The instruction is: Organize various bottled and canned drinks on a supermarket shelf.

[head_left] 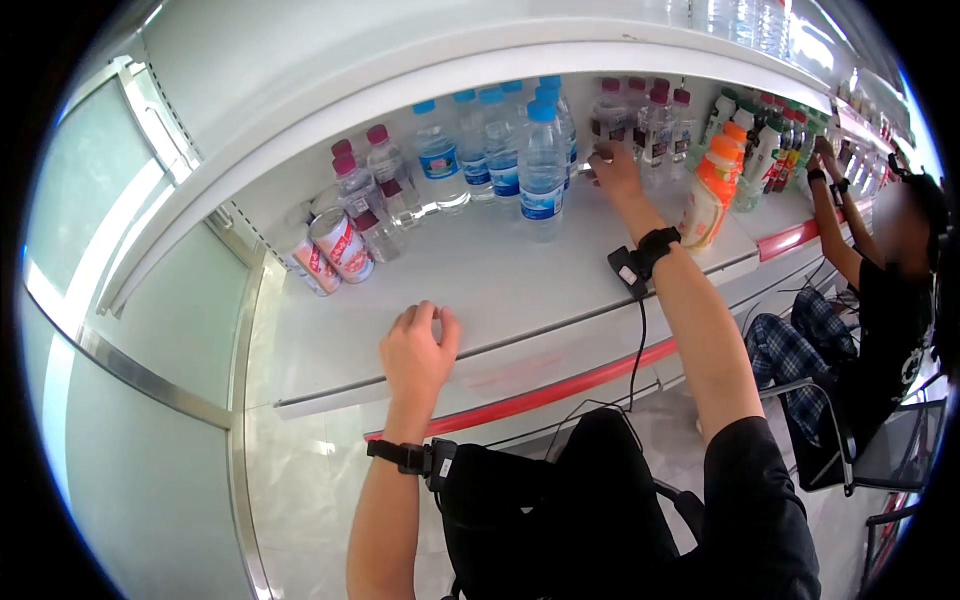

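Observation:
My left hand [419, 352] hangs over the shelf board's front edge, its fingers loosely bent and the thumb apart, holding nothing. My right hand [617, 170] reaches deep onto the shelf, in front of the lower part of a clear bottle with a purple cap [609, 112]. Its fingers look spread at the bottle's base; whether they touch it is hard to see. More purple-capped bottles [656, 132] stand just right of this hand. To its left is a group of blue-capped water bottles [541, 170]. Orange-capped juice bottles [708, 200] stand beside my right forearm.
Two cans [342, 245] and further purple-capped bottles [392, 178] stand at the shelf's left end. An upper shelf [480, 60] overhangs the bottles. A cable [640, 350] hangs from my right wristband. At the right, a seated person [880, 290] reaches toward other bottles.

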A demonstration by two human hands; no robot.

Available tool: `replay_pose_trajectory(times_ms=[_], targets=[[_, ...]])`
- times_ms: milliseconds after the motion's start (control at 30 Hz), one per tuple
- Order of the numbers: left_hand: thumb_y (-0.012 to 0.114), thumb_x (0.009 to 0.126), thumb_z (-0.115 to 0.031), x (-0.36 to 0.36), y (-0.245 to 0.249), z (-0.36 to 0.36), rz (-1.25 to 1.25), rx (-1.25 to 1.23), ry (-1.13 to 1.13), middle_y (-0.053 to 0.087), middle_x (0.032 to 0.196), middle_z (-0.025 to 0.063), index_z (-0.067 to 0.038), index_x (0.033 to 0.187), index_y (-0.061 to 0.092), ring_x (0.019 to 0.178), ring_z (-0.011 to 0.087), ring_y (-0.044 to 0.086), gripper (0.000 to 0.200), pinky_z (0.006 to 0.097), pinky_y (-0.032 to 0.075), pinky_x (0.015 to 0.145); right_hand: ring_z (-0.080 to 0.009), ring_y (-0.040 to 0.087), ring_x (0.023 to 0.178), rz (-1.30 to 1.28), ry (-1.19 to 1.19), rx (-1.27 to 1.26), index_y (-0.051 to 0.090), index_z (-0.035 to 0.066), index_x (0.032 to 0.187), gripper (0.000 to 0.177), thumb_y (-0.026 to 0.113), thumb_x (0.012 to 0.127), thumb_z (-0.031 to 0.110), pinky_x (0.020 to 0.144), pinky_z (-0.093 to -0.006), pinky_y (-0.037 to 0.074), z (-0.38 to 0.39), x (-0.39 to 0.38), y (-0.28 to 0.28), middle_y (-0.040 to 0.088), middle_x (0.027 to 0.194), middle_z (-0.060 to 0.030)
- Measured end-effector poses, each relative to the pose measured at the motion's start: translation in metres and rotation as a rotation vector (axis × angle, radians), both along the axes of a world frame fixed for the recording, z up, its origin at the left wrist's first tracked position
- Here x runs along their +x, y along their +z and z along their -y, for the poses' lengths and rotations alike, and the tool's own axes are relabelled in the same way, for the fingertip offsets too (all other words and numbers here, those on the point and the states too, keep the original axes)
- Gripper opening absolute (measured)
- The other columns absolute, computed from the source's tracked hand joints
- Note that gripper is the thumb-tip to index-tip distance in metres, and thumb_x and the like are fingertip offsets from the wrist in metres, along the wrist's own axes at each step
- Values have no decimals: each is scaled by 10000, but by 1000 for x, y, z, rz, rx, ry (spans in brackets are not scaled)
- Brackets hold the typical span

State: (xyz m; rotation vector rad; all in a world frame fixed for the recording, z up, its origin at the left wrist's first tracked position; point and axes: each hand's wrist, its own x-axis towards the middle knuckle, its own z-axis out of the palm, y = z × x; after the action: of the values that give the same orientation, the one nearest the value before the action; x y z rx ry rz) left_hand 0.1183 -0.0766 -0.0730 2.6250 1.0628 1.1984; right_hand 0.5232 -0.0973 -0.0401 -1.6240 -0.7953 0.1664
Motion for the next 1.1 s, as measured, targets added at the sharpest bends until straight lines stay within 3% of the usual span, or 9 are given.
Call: replay_pose_trajectory(times_ms=[33, 167, 233, 433, 533, 700, 900, 1000, 1100], targets=[[637, 864, -194, 0, 0, 0, 2, 8, -3, 629, 715, 95, -54, 771, 595, 671, 315, 627, 173, 427, 488, 551, -386, 672, 926, 286, -140, -57, 549, 13, 1275, 494, 677, 810, 123, 797, -431, 553, 3, 2, 4, 606, 1168, -240], [634, 866, -194, 0, 0, 0, 10, 22, 0, 629, 715, 91, -55, 767, 596, 671, 310, 630, 174, 428, 493, 555, -446, 611, 1016, 626, -378, 25, 575, 44, 1254, 482, 687, 802, 171, 882, -477, 510, 19, -3, 43, 574, 1207, -262], [634, 866, -195, -1, -1, 0, 1, 18, 0, 627, 718, 87, -58, 762, 593, 680, 304, 634, 177, 426, 497, 557, -459, 480, 1198, 1009, -704, -33, 576, 62, 1270, 498, 688, 826, 258, 991, -511, 437, 24, 4, 68, 515, 1295, -269], [629, 869, -204, -2, -3, -2, 69, 72, -34, 628, 722, 86, -61, 751, 588, 694, 292, 640, 190, 418, 508, 564, -480, 168, 1420, 377, -834, -338, 429, 110, 1448, 907, 747, 728, 561, 1102, -606, 264, 31, 47, 109, 245, 1544, -255], [625, 871, -192, -1, -4, -3, 90, 77, -31, 636, 712, 99, -55, 765, 609, 670, 318, 640, 174, 435, 507, 575, -457, 282, 1391, 324, -679, -623, 475, 173, 1440, 897, 643, 738, 705, 1124, -564, 233, 32, 71, 106, 411, 1468, -257], [629, 860, -181, -4, -2, -4, 109, 62, -24, 620, 679, 99, -54, 725, 592, 630, 306, 624, 190, 426, 502, 549, -533, 171, 1396, 334, -508, -416, 608, 224, 1341, 811, 658, 713, 733, 1141, -575, 199, 18, 126, 77, 254, 1547, -274], [640, 849, -180, -3, -5, -5, 157, 65, -34, 601, 643, 92, -48, 694, 586, 595, 285, 606, 211, 406, 483, 513, -474, 305, 1320, 518, -864, -415, 641, 233, 1302, 745, 628, 752, 737, 1028, -587, 383, 22, 80, 74, 433, 1379, -236], [644, 848, -193, -4, -3, -4, 170, 76, -44, 603, 642, 92, -46, 689, 589, 590, 283, 606, 223, 399, 478, 506, -475, 326, 1300, 616, -921, -399, 666, 230, 1268, 697, 638, 771, 718, 1012, -589, 398, 29, 52, 76, 403, 1413, -241], [644, 848, -207, -4, -4, -3, 162, 73, -28, 608, 644, 92, -42, 692, 589, 588, 285, 607, 234, 401, 480, 508, -465, 395, 1241, 882, -918, -371, 716, 106, 1155, 694, 594, 815, 698, 1046, -558, 333, 37, 48, 64, 557, 1226, -276]])
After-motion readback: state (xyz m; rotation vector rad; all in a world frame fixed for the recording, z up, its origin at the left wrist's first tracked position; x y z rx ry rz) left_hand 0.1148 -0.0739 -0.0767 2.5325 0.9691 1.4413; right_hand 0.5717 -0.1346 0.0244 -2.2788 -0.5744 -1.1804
